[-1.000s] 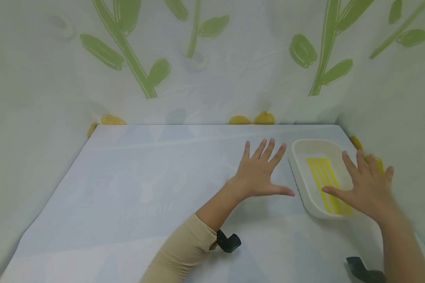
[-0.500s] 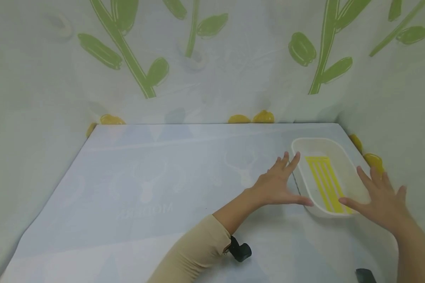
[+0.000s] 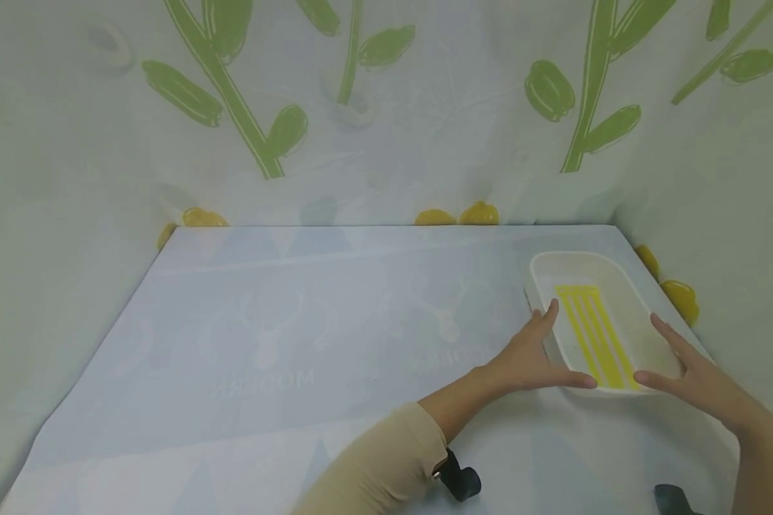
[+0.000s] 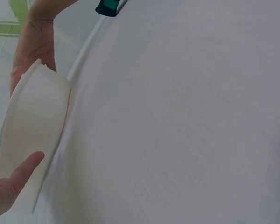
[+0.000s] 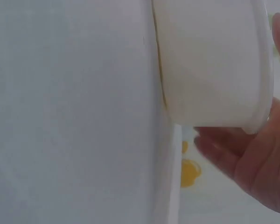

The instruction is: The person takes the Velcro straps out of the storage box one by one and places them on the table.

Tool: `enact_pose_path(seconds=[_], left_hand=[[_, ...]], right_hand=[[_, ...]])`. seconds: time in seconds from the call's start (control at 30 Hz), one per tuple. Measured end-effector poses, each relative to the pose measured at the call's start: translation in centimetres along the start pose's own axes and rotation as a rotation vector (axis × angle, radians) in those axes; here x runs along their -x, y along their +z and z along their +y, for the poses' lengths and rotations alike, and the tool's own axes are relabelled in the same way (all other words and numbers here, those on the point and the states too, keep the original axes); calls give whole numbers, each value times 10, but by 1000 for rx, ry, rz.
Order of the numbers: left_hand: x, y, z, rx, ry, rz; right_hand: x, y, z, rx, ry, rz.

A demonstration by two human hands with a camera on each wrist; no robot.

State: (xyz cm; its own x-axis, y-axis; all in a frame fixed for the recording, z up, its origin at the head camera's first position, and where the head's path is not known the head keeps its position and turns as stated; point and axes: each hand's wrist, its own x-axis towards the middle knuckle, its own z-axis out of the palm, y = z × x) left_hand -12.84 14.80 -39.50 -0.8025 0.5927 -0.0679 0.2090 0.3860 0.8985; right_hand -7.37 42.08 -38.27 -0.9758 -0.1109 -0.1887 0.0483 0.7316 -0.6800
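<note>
A white plastic basin point(image 3: 625, 286), rounded at its corners, sits at the right of the table with yellow stripes point(image 3: 589, 332) on its bottom. Along its left wall lies my left hand point(image 3: 531, 361), fingers spread and thumb reaching the near rim. My right hand point(image 3: 698, 375) is at the right side, its thumb also at the near rim. In the left wrist view a straight finger of the left hand point(image 4: 9, 189) lies against the basin's outer wall point(image 4: 35, 116). The right wrist view has the right hand point(image 5: 256, 158) around a corner, some fingertips hidden behind it.
The pale blue table point(image 3: 296, 322) ends at a straight far edge and slants off at both sides. Around it hangs white cloth point(image 3: 425, 129) with green plant prints. Dark devices are fixed near both wrists, the left one point(image 3: 460, 479) hanging low over the table.
Both hands have come down and nearer to the basin; the left has moved right to its left wall, the right down to its right side. The basin has stayed in place.
</note>
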Motion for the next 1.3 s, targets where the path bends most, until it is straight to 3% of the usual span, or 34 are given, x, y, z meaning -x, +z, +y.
enact_pose_path(seconds=[0.3,0.43,0.77,1.13,1.3], left_hand=[[-9,14,4,167,-129,74],[-9,14,-3,167,-119,109],[-10,10,-12,238,-128,94],[-7,2,-10,186,-123,95],[-5,0,-11,185,-123,94]], right_hand=[[1,-3,17,11,-25,29],[1,-1,22,-47,-33,33],[-6,-1,30,-100,-107,35],[-9,0,34,-232,-202,48],[-8,1,34,-270,-176,31]])
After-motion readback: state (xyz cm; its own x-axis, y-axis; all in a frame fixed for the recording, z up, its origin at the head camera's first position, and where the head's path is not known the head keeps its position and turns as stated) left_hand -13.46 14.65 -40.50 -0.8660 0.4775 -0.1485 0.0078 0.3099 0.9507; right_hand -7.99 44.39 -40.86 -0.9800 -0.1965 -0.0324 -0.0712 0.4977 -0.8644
